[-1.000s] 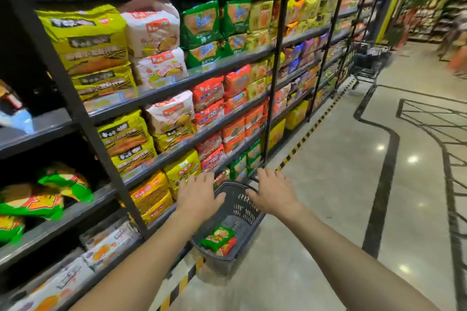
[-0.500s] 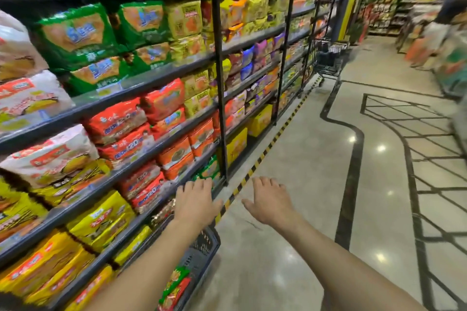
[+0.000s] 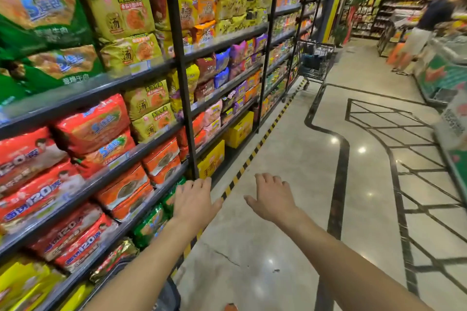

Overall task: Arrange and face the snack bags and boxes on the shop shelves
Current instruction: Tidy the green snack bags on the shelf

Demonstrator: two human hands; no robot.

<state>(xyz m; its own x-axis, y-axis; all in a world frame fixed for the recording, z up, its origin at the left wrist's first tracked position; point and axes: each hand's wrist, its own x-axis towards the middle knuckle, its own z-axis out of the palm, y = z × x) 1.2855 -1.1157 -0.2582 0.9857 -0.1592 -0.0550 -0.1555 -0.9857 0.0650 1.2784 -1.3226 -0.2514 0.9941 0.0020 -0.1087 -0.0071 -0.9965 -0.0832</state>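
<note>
Shop aisle, head view: polished stone floor (image 3: 278, 139) with black inlay lines, and a yellow-black hazard strip (image 3: 255, 151) along the foot of the black metal shelves (image 3: 180, 65) that fill the left side. Shelves are packed with multi-pack bags, fronts facing the aisle: green bags (image 3: 43, 12) top left, yellow bags (image 3: 121, 12) beside them, red bags (image 3: 91, 121) on the next tier down, red "120" bags (image 3: 30, 154) left of and below those, orange packs (image 3: 161, 156) lower down by the upright. Purple and blue bags (image 3: 237, 53) sit further down the run, with yellow boxes (image 3: 237, 126) on the bottom tier. More green bags (image 3: 151, 225) lie on the lowest shelf near the left forearm. Left hand (image 3: 195, 201) is stretched forward palm down, fingers straight and spread, holding nothing; it sits just in front of the lowest shelf edge by the upright's foot, contact cannot be told. Right hand (image 3: 273, 197) is out over the floor, palm down, fingers loosely spread, holding nothing, apart from the shelves. Dark basket (image 3: 169, 295) shows partly at the bottom edge under the left forearm. Shopping cart (image 3: 316, 60) is parked further down the aisle beside the shelves. Blurred person (image 3: 424, 28) stands far right near other displays.
</note>
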